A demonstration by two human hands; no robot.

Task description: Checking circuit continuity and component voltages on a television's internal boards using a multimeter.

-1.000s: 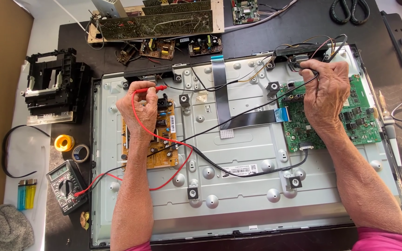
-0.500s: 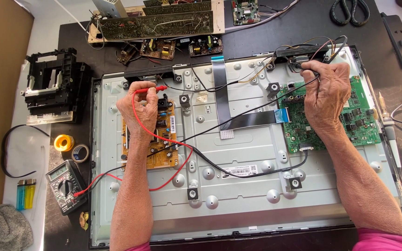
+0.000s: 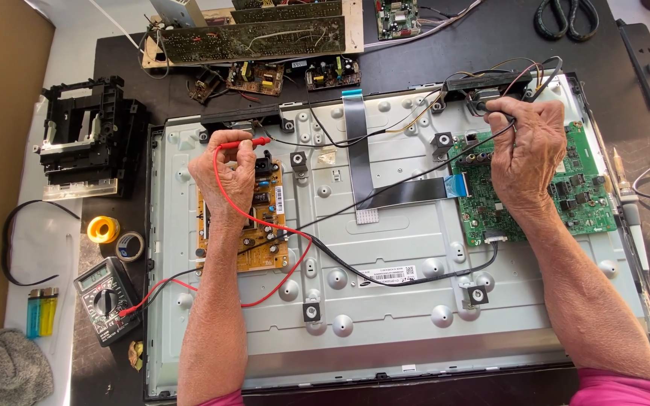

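Nothing shifted since a second ago: my left hand (image 3: 226, 174) kept pinching red probe (image 3: 244, 141) on yellow board (image 3: 253, 225); right hand (image 3: 524, 150) kept pinching black probe (image 3: 496, 113) above green board (image 3: 566, 192). Measurement contact held steady.

Both forearms reach forward (well apart), left hand (image 3: 223, 177) and right hand (image 3: 524, 154) pinched closed.

Two lighters (image 3: 38, 311) lay beside a grey rag (image 3: 3, 371). Black scissors (image 3: 570, 18) and a power strip (image 3: 648, 65) sat far off.

Bright, even daylight fills the view; the metal panel (image 3: 385, 301) shines softly, shadows stay short, and everything is sharp with slight bending at the edges.
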